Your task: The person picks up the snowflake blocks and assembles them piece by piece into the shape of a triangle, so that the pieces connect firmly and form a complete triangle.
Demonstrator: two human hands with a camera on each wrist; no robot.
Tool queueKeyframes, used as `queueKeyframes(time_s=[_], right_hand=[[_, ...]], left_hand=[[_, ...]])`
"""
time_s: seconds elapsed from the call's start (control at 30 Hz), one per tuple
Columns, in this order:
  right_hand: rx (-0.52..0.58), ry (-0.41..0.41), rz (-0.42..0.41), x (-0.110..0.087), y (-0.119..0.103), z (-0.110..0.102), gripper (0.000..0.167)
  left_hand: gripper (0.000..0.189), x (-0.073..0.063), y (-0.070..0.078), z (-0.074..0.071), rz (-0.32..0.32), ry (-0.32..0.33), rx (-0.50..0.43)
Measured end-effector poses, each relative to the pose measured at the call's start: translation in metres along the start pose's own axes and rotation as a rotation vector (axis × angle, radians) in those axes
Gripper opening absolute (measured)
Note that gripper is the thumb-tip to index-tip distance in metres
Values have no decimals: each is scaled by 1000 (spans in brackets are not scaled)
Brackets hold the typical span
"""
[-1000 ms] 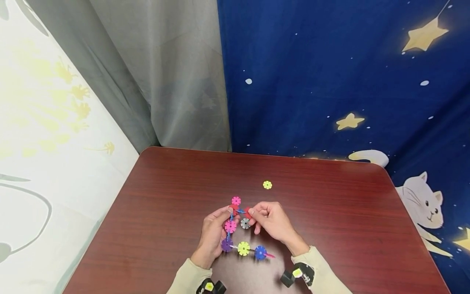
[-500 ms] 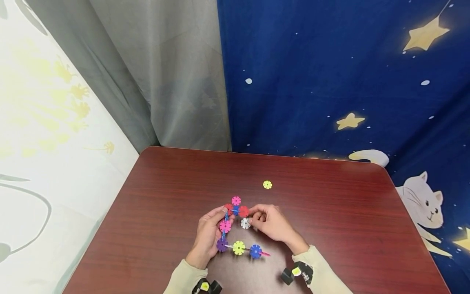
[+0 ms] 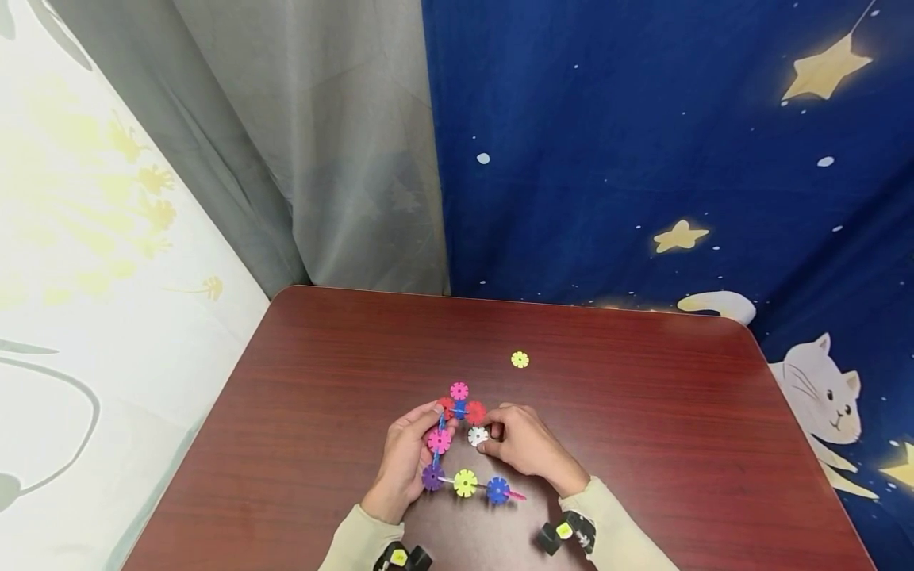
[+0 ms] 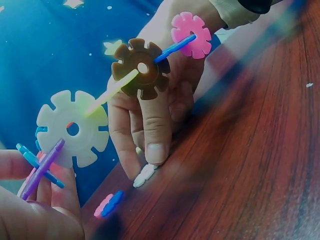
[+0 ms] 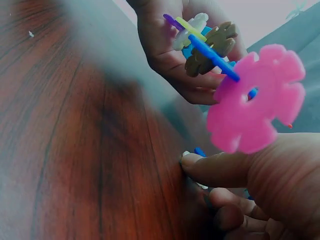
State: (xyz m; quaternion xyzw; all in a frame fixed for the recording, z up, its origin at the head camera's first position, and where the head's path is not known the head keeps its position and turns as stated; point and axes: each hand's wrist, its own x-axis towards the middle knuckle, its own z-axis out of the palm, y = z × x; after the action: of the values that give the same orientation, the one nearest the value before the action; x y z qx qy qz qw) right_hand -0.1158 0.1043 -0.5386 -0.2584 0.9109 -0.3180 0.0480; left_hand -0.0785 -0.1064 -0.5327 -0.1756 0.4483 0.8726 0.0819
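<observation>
My left hand (image 3: pixel 408 456) grips a bent chain of slotted snowflake discs by its left side, near a red disc (image 3: pixel 475 412) and a pink disc (image 3: pixel 439 441). Along the chain's lower arm run a purple disc (image 3: pixel 432 477), a yellow-green disc (image 3: pixel 466 483) and a blue disc (image 3: pixel 497 490), with other discs slotted in edge-on between them. My right hand (image 3: pixel 527 441) pinches a loose white disc (image 4: pixel 145 175) at the tabletop between thumb and finger. Part of the chain crosses in front of that hand in the left wrist view.
Beyond the chain a loose pink disc (image 3: pixel 459 390) lies on the brown table (image 3: pixel 343 357), with a blue piece (image 4: pixel 112 203) beside it. Farther back lies a yellow disc (image 3: pixel 520 359). A grey curtain (image 3: pixel 357 159) and a blue one (image 3: pixel 571 159) hang behind the table.
My right hand has left the red disc at the chain's end and lowered to the white disc. My left hand has shifted slightly left with the chain, uncovering a blue piece between the reds.
</observation>
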Motion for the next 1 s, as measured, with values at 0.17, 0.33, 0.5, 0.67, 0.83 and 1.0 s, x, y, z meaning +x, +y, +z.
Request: queueKeyframes(time_s=[0.17, 0.33, 0.5, 0.67, 0.83, 1.0], right_hand=[[26, -7, 13, -1, -2, -2, 26], [149, -26, 43, -3, 2, -3, 22], [192, -15, 49, -4, 5, -7, 15], [215, 44, 45, -9, 6, -13, 13], [271, 159, -1, -15, 5, -19, 14], [253, 261, -79, -17, 3, -25, 14]], left_hand=[[18, 1, -1, 0, -2, -6, 10], [18, 1, -1, -1, 2, -10, 10], [19, 0, -1, -1, 3, -13, 0], [18, 0, -1, -1, 1, -7, 2], [13, 0, -1, -2, 0, -7, -5], [11, -1, -1, -1, -2, -9, -7]])
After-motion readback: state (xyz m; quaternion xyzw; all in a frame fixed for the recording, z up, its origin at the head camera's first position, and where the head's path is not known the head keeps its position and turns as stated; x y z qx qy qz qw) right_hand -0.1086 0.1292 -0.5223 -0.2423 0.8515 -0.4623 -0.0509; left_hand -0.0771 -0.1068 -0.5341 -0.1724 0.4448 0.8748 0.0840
